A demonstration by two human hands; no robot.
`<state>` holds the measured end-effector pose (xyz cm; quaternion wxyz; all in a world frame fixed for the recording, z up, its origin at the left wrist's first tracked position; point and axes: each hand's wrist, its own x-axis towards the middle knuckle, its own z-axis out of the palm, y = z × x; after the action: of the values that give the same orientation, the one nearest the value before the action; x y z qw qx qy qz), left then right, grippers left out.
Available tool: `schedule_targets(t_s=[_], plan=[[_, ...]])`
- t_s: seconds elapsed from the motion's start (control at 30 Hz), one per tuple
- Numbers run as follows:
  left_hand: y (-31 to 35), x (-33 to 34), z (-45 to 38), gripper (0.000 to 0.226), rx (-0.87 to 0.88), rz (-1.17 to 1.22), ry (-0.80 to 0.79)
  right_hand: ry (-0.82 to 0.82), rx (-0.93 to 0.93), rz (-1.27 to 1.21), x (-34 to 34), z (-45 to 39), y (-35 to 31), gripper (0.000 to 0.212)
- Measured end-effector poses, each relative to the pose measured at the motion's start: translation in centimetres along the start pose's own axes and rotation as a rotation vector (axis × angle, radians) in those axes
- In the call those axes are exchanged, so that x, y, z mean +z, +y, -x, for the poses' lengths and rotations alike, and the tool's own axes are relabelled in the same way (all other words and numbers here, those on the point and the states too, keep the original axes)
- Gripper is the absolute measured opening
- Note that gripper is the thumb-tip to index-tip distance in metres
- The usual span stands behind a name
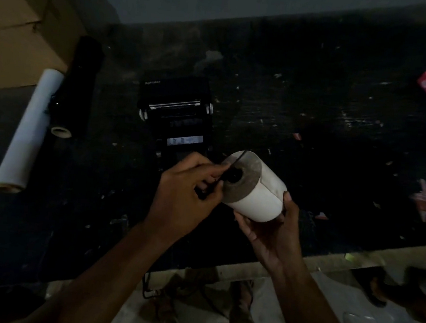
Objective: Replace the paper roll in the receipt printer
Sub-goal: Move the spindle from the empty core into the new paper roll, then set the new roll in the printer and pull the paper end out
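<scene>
While the fingers of the left hand [186, 187] pinch a thin black rod or spindle piece [227, 173] at the core of the paper roll [253, 188], the right hand [270, 229] cups the far end of that roll from below, its thumb lying along the white side. Both hands are closed on something, the left narrowly round the dark piece, the right more loosely round the roll, which is held in the air just in front of the printer [177, 116] and above the dark table [315, 119].

The roll looks full and tightly wound, so it is probably firm under a squeeze and moderately heavy for its size; its smooth outer wrap may slide (and the loose end could unwind if let go). Gripping across the curved side, as the right hand does, seems the safest hold, leaving the core free. The printer's lid stands open. Off to the left lie a long white roll [25, 130] and a black roll [76, 88].
</scene>
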<state>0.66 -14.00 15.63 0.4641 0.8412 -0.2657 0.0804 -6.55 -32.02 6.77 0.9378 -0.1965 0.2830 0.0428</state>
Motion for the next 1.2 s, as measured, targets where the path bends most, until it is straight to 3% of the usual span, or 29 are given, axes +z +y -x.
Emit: schedule_targets(t_s=[0.5, 0.67, 0.9, 1.03, 1.2], plan=[[1.1, 0.7, 1.1, 0.049, -0.073, 0.019, -0.203, 0.006, 0.024, -0.035, -0.8, -0.3, -0.2, 0.078], [2.3, 1.5, 1.0, 0.05, -0.074, -0.224, -0.228, 0.026, 0.021, -0.041, -1.2, -0.3, 0.0, 0.065], [1.0, 1.5, 1.8, 0.039, -0.394, 0.107, -0.215, 0.022, -0.084, 0.122, -1.1, -0.3, -0.7, 0.069], [-0.6, 1.5, 2.9, 0.045, -0.666, 0.395, -0.058, 0.116, -0.303, 0.456, 0.4, 0.0, -1.2, 0.032], [-3.3, 0.9, 5.4, 0.051, -0.858, 0.617, 0.068, 0.092, -0.491, 0.83, 3.1, 0.3, 0.0, 0.036]])
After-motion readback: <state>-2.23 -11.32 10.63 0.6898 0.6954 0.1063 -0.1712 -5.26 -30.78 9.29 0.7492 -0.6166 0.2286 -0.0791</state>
